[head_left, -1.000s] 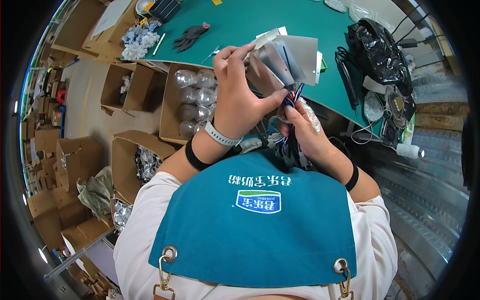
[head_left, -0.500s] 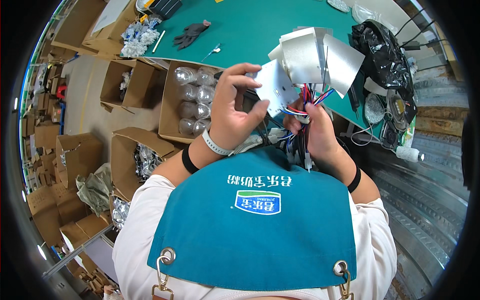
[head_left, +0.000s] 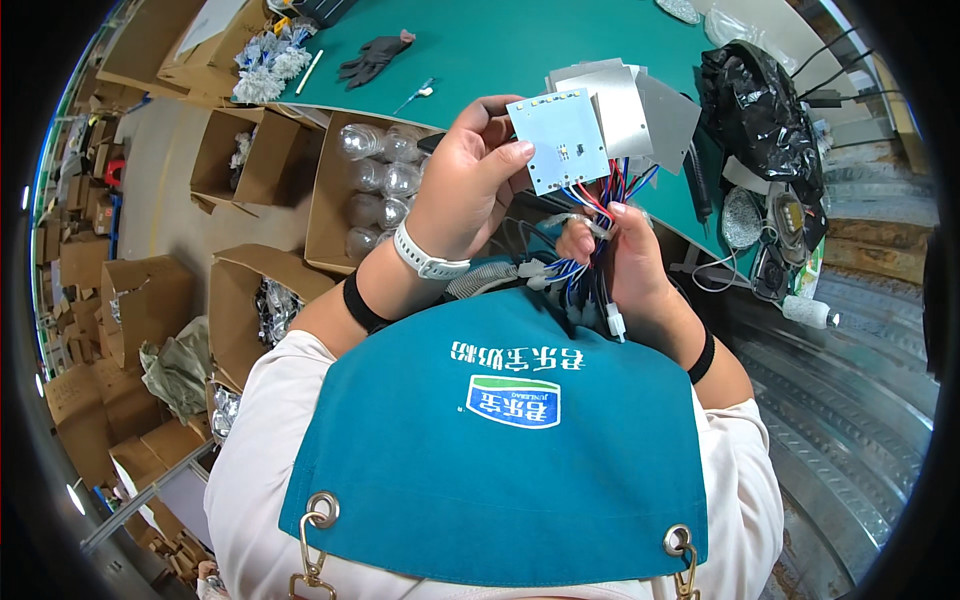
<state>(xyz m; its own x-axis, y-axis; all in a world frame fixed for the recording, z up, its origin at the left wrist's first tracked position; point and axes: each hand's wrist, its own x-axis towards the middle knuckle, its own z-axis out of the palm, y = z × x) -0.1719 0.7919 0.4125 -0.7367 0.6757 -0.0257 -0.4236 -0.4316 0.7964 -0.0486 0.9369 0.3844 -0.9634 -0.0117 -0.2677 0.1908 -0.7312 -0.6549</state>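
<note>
My left hand [head_left: 476,172] pinches the left edge of a square white LED circuit board [head_left: 556,138] between thumb and fingers. The board's face, with small LEDs and holes, is toward me. Red, white and blue wires run from its lower edge to my right hand [head_left: 642,262], which is closed round a wire bundle [head_left: 602,284]. White plug connectors [head_left: 615,322] hang from the bundle over my apron. Beyond the board fan several silvery square plates [head_left: 618,112], with wires leading down from them into the same bundle.
On the green table [head_left: 520,45] lie a dark glove [head_left: 375,60], a black plastic bag [head_left: 760,110] and a bubble-wrapped item [head_left: 742,218]. A carton of clear bulb covers [head_left: 368,178] stands left of my hands. More cartons [head_left: 250,160] fill the left side. Corrugated metal [head_left: 850,400] is at right.
The board in my left hand has turned from a tilt to face me squarely. The silvery plates have shifted slightly and their fan is narrower. My right hand keeps its grip on the wires.
</note>
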